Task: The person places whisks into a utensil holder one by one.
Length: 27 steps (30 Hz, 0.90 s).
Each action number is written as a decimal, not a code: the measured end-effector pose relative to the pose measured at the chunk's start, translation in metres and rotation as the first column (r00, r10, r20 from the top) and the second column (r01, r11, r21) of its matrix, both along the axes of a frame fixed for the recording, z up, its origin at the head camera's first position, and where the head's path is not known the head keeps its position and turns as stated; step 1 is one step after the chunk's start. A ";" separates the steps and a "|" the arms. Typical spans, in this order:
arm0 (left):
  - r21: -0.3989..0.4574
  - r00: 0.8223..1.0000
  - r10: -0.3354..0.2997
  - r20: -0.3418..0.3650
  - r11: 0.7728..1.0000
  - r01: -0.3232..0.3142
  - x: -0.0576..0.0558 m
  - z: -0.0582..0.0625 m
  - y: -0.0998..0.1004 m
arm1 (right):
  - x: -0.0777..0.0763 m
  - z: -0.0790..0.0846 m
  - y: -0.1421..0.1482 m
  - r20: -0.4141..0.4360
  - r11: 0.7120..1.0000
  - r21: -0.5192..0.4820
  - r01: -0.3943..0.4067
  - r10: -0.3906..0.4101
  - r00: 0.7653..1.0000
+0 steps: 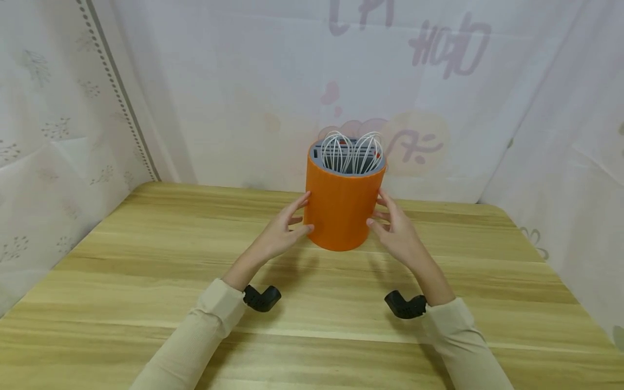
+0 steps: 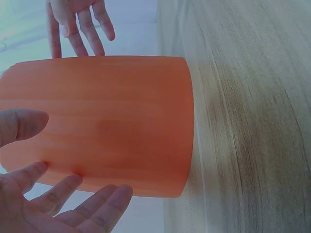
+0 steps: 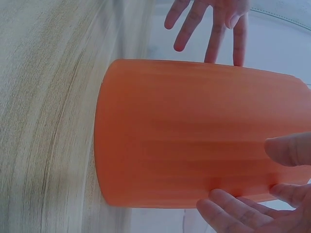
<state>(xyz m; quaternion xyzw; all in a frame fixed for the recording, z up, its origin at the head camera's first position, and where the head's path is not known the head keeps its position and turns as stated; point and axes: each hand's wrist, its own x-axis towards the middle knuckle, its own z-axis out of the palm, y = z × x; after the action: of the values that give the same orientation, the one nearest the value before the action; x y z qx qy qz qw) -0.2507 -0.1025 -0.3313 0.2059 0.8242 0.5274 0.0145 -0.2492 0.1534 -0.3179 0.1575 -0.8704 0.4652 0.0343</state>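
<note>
Both hands hold an orange utensil holder (image 1: 341, 208) upright between them, one at each side. It is a smooth rounded cylinder, and its grey top has slots. Two white wire whisk heads (image 1: 337, 154) stick up from the top. My left hand (image 1: 284, 232) grips the left side, thumb toward the front and fingers along the side. On the opposite side my right hand (image 1: 398, 233) grips it in the same way. In the left wrist view the holder's base (image 2: 187, 131) appears slightly raised from the table. Whatever sits lower inside the holder is hidden.
The wood-grain table (image 1: 146, 260) extends to both sides and in front of the holder. A pale printed curtain (image 1: 244, 97) hangs behind it and along both sides. Each wrist carries a black mount, one on the left (image 1: 263, 299) and one on the right (image 1: 405, 306).
</note>
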 end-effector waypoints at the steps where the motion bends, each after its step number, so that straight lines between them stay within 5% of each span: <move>1: -0.002 1.000 -0.003 -0.007 1.000 0.003 0.000 0.000 0.000 | 0.000 0.000 0.000 0.000 1.000 -0.002 -0.001 0.001 1.000; 11: -0.055 0.999 0.011 -0.037 0.998 -0.013 0.002 0.001 -0.002 | 0.000 0.001 0.001 -0.006 1.000 0.008 -0.017 0.017 1.000; 17: -0.212 0.985 0.060 -0.164 0.973 -0.095 0.003 0.003 -0.004 | 0.000 0.001 0.002 -0.062 0.989 0.144 0.021 -0.012 0.998; 21: -0.354 0.963 0.096 -0.253 0.917 -0.185 0.006 0.007 -0.004 | -0.001 0.001 0.004 -0.117 0.964 0.260 0.058 -0.028 0.993; 27: -0.550 0.943 0.086 -0.323 0.794 -0.261 0.013 0.010 -0.005 | -0.002 0.000 0.008 -0.213 0.886 0.450 0.113 -0.017 0.977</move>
<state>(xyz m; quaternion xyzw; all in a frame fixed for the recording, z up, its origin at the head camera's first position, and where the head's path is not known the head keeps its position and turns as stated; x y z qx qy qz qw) -0.2380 -0.1072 -0.3213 0.1869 0.9550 0.2125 -0.0888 -0.2516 0.1613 -0.3180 0.1782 -0.9523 0.2264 0.1003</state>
